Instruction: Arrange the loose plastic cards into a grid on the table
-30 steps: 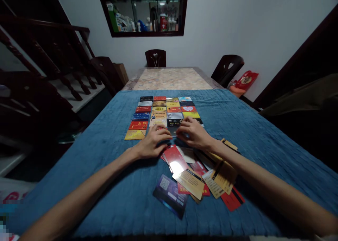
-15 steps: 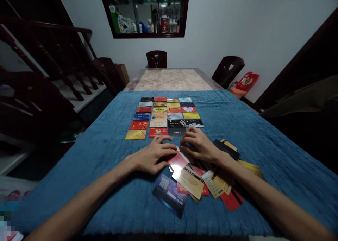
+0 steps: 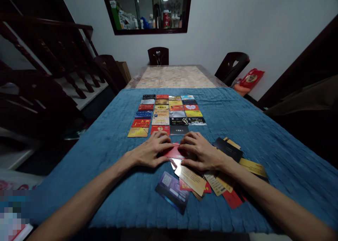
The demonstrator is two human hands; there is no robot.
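Both my hands rest on a red card (image 3: 174,152) lying on the blue cloth (image 3: 111,156). My left hand (image 3: 150,150) has its fingers curled onto the card's left end. My right hand (image 3: 200,152) presses the card's right end with bent fingers. Just beyond them lies a grid of cards (image 3: 167,113) in neat rows, the nearest being a dark grey card (image 3: 179,129). A loose heap of cards (image 3: 211,179) spreads under and beside my right wrist, with a dark blue card (image 3: 171,191) at its near left.
The blue cloth covers the near half of a long table; a marble-patterned top (image 3: 174,77) shows beyond. Dark wooden chairs (image 3: 157,56) stand at the far end and right. A stair railing (image 3: 50,58) runs along the left. A red bag (image 3: 250,79) leans on the wall.
Both hands drew back from the grid's front row to the loose pile and now hold a red card between them. The dark grey card stays in the grid's front row.
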